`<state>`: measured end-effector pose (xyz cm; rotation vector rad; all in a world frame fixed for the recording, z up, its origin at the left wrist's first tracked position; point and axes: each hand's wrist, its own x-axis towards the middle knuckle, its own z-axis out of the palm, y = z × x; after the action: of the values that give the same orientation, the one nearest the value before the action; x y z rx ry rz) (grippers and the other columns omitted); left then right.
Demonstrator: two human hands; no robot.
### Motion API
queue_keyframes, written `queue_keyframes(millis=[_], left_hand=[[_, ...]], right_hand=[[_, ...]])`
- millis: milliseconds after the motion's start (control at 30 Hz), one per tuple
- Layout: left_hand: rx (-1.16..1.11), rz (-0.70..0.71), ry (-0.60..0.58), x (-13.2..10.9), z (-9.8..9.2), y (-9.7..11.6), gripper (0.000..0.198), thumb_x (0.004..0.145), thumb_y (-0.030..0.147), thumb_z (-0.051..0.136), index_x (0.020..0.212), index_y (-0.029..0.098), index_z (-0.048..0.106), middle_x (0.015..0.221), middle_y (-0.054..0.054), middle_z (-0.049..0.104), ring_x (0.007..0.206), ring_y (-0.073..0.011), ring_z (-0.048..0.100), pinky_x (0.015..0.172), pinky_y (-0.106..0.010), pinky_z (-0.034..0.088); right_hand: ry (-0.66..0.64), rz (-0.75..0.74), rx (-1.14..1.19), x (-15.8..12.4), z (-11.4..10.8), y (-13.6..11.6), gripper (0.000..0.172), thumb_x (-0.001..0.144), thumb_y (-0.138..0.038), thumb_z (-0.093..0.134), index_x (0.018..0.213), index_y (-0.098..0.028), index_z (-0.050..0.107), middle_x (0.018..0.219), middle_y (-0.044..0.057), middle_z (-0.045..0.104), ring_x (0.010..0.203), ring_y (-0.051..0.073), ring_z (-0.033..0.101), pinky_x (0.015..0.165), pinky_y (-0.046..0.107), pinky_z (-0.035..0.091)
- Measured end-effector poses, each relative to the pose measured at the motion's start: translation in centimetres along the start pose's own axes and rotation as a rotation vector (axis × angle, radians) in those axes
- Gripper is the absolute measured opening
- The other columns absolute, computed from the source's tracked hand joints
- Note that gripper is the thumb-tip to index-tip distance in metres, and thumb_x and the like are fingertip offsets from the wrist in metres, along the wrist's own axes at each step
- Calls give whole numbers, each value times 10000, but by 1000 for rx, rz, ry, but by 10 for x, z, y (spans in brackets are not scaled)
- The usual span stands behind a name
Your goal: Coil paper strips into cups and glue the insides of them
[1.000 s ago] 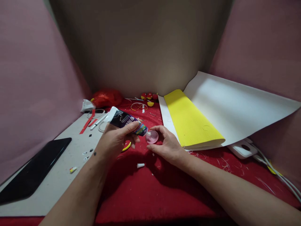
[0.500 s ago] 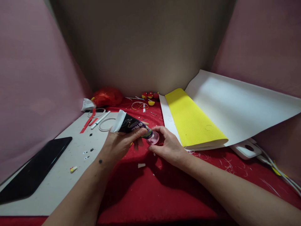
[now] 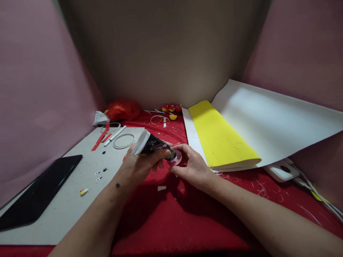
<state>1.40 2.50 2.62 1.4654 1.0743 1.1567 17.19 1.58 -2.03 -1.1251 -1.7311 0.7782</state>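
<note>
My left hand (image 3: 139, 166) is closed around a dark glue tube (image 3: 154, 145) with a white crimped end, nozzle pointing down to the right. The nozzle touches a small pink translucent disc (image 3: 177, 157). My right hand (image 3: 191, 166) pinches that disc by its edge, thumb and fingers curled round it, just above the red cloth (image 3: 187, 214). A small white cap (image 3: 161, 188) lies on the cloth below both hands.
A yellow corrugated sheet (image 3: 219, 135) lies on a large white sheet (image 3: 270, 117) at the right. A grey board (image 3: 66, 192) at the left carries a black tablet (image 3: 37, 191), a white ring (image 3: 123, 141), a pen and red strips. Red-yellow balls (image 3: 171, 108) sit at the back; a white device (image 3: 281, 170) with cables at right.
The left hand has tilted the tube steeper and brought it right, so the nozzle now presses onto the disc. The right hand has stayed on the disc.
</note>
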Motion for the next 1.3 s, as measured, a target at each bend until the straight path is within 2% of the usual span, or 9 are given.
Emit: queue_keyframes(millis=[133,367,567,767,933,1100,1300], left_hand=[[78,-6,11,-1,0,2,80,660,238,711,648,163,688,409,-4,553,329,-82,445,302,-174,269],[307,6,10,-1,-2,2,123,689,319,673,676,198,685,417,19,537,352,-79,423,323,-167,299],[295,93,12,-1,-2,0,85,687,294,672,691,210,683,445,18,565,368,-81,445,325,-178,292],[260,105,1,-2,-2,2,139,682,315,664,757,201,687,489,19,581,394,-79,462,336,-179,298],[310,38,3,-3,-4,6,162,694,326,660,764,181,668,489,40,557,434,-74,470,371,-166,328],[317,83,-53,-4,-2,7,134,718,286,637,805,189,668,503,50,566,428,-64,470,370,-160,323],[357,146,-57,-5,-2,9,106,719,257,629,793,195,674,482,58,552,395,-60,445,363,-167,312]], right_hand=[[-18,12,36,0,0,1,367,640,-169,636,988,-184,521,892,30,582,750,142,560,695,282,465],[-35,25,41,-2,0,1,383,633,-167,660,990,-185,520,887,24,577,761,147,554,711,289,460],[-42,54,99,-1,0,0,391,613,-169,680,975,-179,532,850,13,584,727,135,554,681,272,456],[-87,93,223,0,0,2,395,625,-153,671,985,-186,511,810,-10,593,701,119,564,661,249,463],[-100,113,206,-1,0,4,393,631,-160,673,989,-191,515,829,-6,595,721,121,566,681,257,464],[-86,101,183,1,0,6,411,620,-201,706,988,-189,522,849,4,592,739,134,561,678,266,460],[-101,108,184,0,1,6,408,626,-208,702,992,-195,523,863,8,585,744,138,553,681,275,459]])
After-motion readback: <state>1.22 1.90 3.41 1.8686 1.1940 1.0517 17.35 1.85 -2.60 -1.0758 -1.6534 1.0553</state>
